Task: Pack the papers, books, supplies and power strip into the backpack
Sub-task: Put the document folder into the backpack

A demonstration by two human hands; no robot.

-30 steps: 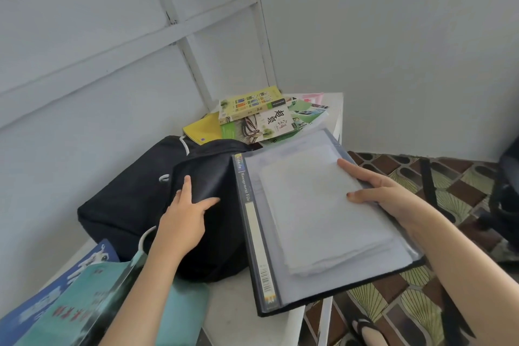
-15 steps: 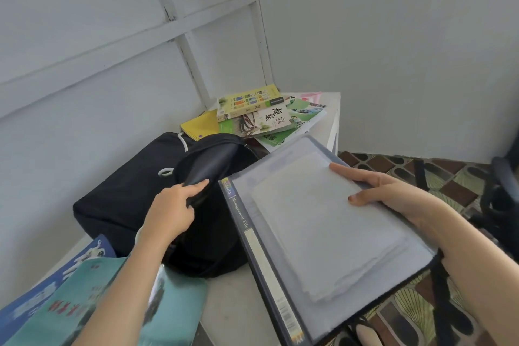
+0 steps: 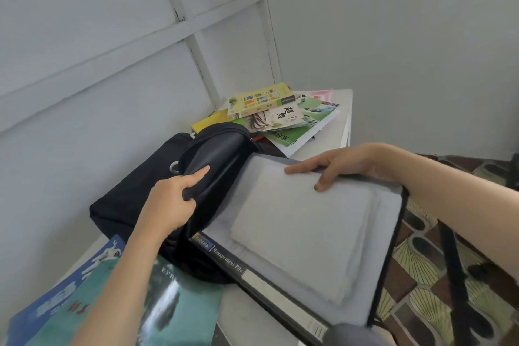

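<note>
A black backpack [image 3: 134, 191] lies on the white table [image 3: 247, 314] against the left wall. My left hand [image 3: 171, 202] grips its raised flap and holds the mouth apart. My right hand [image 3: 337, 166] holds the far edge of a dark clear-cover file folder [image 3: 303, 236] with white papers inside. The folder's upper left corner sits at the backpack's opening, partly behind the flap. A pile of books [image 3: 275, 115] lies at the table's far end. No power strip is visible.
Two teal and blue booklets [image 3: 174, 309] lie at the table's near left corner under my left forearm. Walls close in on the left and behind. Patterned floor [image 3: 427, 267] and dark chair parts [image 3: 457, 275] are to the right.
My left hand took hold of the backpack flap and lifted it. My right hand moved the folder left and forward until its corner reached the bag's opening.
</note>
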